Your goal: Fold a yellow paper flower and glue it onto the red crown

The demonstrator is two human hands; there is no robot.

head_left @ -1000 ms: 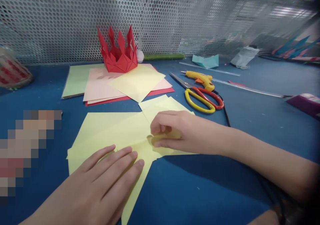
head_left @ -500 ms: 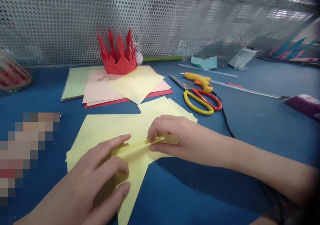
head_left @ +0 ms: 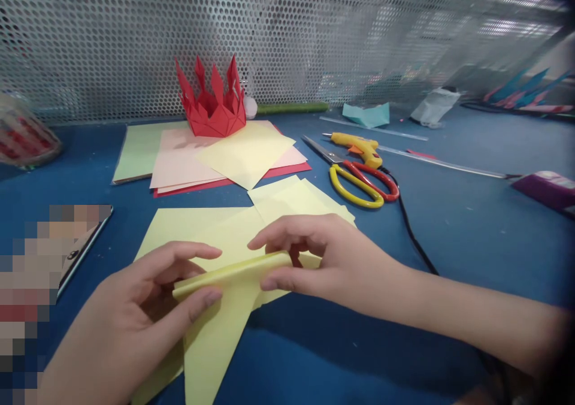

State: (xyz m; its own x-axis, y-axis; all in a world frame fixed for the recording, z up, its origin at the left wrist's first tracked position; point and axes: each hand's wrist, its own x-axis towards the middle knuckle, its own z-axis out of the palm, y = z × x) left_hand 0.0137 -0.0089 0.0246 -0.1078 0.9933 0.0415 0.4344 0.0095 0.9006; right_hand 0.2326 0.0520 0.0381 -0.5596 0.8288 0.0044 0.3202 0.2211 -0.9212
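A folded yellow paper piece is lifted a little off the blue table, held at both ends. My left hand pinches its left end between thumb and fingers. My right hand grips its right end, thumb below and fingers above. Under it lie more yellow sheets, one long strip running toward me. A red folded paper crown stands at the back on a stack of pink, red and yellow sheets.
Scissors with red and yellow handles and a yellow glue gun with a black cord lie to the right. A phone lies at the left. A perforated metal screen closes the back. A purple box sits far right.
My left hand went from lying flat on the paper to pinching it. Both hands have raised the folded yellow piece off the table.
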